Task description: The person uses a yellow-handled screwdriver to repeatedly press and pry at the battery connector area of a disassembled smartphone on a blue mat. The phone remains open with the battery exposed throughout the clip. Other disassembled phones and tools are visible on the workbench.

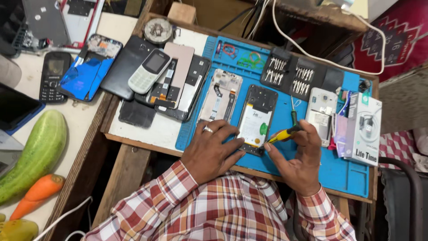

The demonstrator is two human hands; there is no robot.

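Opened phone [255,121] under flat left hand [211,151], screwdriver [282,135] pinched in right hand [299,158].

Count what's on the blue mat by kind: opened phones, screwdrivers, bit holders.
Opened phones: 3 –
Screwdrivers: 1 – yellow one in right hand; left hand steadies the middle phone
Bit holders: 1
Total: 5

The left hand [211,149] covers the lower left corner of the opened phone [255,119]. The screwdriver [281,135] tip is too small to resolve. The cucumber [34,156] is cut off at the left edge.
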